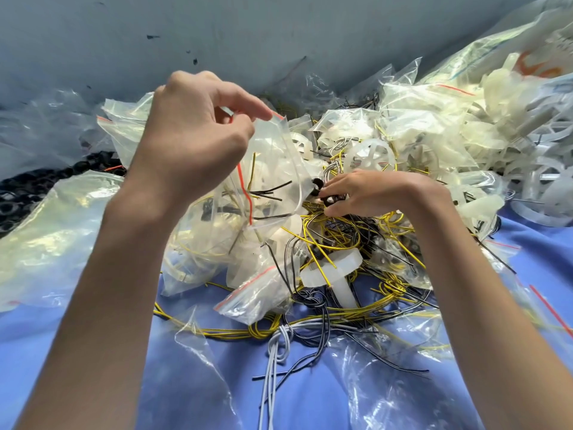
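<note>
Left hand (192, 135) pinches the red-striped rim of a clear zip bag (273, 169), holding it up. Right hand (369, 192) grips small black parts (328, 198) beside the bag's mouth, above tangled yellow wires (335, 237).

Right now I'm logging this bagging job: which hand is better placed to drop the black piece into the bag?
Right. The right hand pinches the black piece beside the bag; the left hand holds its mouth up.
</note>
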A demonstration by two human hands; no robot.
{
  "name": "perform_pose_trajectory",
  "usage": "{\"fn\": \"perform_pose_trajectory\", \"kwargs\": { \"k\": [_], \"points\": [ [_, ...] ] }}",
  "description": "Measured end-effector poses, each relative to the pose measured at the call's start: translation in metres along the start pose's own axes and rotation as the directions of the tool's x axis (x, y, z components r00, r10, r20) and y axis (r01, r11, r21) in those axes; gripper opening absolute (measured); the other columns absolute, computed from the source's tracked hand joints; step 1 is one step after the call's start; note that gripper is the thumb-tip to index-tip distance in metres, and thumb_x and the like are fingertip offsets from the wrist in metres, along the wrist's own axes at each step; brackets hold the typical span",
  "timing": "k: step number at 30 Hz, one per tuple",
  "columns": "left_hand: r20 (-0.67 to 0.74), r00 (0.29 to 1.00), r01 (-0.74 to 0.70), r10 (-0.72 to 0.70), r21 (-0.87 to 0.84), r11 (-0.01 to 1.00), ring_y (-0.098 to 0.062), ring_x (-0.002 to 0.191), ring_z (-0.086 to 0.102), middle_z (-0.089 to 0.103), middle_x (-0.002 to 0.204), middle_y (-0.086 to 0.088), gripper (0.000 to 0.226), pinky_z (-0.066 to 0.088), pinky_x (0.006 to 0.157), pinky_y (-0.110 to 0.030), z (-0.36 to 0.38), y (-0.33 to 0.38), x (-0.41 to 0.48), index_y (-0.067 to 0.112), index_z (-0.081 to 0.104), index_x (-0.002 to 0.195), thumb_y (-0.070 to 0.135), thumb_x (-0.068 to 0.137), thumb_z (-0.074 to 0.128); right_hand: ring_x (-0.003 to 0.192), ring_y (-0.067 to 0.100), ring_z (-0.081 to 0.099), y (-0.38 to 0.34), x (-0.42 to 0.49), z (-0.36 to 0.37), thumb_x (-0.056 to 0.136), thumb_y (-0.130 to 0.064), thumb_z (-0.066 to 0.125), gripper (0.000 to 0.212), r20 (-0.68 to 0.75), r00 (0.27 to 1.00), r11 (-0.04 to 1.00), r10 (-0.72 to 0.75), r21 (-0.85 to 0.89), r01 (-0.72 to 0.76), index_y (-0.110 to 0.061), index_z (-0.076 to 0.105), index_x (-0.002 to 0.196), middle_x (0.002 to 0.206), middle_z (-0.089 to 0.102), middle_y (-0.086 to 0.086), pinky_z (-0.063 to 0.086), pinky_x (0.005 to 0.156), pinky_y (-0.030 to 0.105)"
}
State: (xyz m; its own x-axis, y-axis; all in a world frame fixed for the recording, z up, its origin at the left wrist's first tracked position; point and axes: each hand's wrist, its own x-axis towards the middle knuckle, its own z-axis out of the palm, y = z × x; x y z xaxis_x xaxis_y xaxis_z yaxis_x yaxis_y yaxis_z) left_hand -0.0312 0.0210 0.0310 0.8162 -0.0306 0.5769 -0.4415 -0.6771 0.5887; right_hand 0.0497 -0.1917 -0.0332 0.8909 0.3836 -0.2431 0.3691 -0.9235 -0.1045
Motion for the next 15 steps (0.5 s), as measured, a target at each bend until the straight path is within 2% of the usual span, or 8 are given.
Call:
{"fn": "perform_pose_trajectory", "kwargs": {
  "k": [2,5,7,10,15],
  "points": [
    [0.002,1.000,0.000,0.000,0.000,1.000,-0.002,0.065,0.050,0.062,0.090,0.004,0.033,0.035,0.058,-0.004,0.000,0.001,0.000,0.042,0.066,0.080,0.011,0.085,0.056,0.136,0.019,0.036,0.000,-0.001,0.001,0.094,-0.048,0.050,0.047,-0.026,1.000,1.000,-0.005,0.030,0.005,-0.035,0.044,0.139,0.149,0.038,-0.002,0.032,0.107,0.035],
    [0.002,1.000,0.002,-0.002,-0.003,1.000,-0.003,0.065,0.050,0.062,0.090,0.002,0.033,0.034,0.058,-0.004,-0.001,0.002,-0.001,0.041,0.066,0.080,0.010,0.086,0.056,0.129,0.017,0.041,-0.002,-0.002,0.000,0.094,-0.042,0.053,0.042,-0.093,0.995,0.993,-0.038,0.109,0.048,-0.036,0.044,0.134,0.144,0.040,-0.003,0.033,0.093,0.030],
    [0.002,1.000,0.004,-0.004,0.000,1.000,-0.003,0.065,0.050,0.061,0.089,0.003,0.033,0.034,0.058,-0.003,-0.001,0.002,-0.001,0.040,0.067,0.081,0.010,0.086,0.056,0.128,0.017,0.042,-0.005,-0.001,0.000,0.094,-0.041,0.054,0.042,-0.109,0.992,0.991,-0.055,0.113,0.068,-0.035,0.042,0.134,0.145,0.040,-0.004,0.034,0.096,0.031],
    [0.007,1.000,0.004,-0.004,0.006,1.000,-0.003,0.065,0.050,0.061,0.090,0.002,0.031,0.033,0.058,-0.003,-0.001,0.003,-0.002,0.038,0.068,0.084,0.010,0.086,0.056,0.135,0.015,0.035,-0.010,0.000,0.001,0.095,-0.042,0.052,0.046,-0.061,0.996,0.996,-0.064,0.062,0.068,-0.034,0.040,0.138,0.150,0.035,-0.006,0.030,0.104,0.032],
    [0.010,1.000,0.002,-0.002,0.011,1.000,-0.004,0.066,0.051,0.063,0.092,0.001,0.031,0.033,0.059,-0.003,-0.001,0.005,-0.002,0.039,0.068,0.084,0.010,0.086,0.056,0.127,0.020,0.042,-0.010,-0.003,0.001,0.093,-0.048,0.051,0.047,-0.039,0.999,0.995,0.000,0.096,0.004,-0.031,0.041,0.135,0.142,0.044,0.003,0.031,0.087,0.029]
  ]
}}
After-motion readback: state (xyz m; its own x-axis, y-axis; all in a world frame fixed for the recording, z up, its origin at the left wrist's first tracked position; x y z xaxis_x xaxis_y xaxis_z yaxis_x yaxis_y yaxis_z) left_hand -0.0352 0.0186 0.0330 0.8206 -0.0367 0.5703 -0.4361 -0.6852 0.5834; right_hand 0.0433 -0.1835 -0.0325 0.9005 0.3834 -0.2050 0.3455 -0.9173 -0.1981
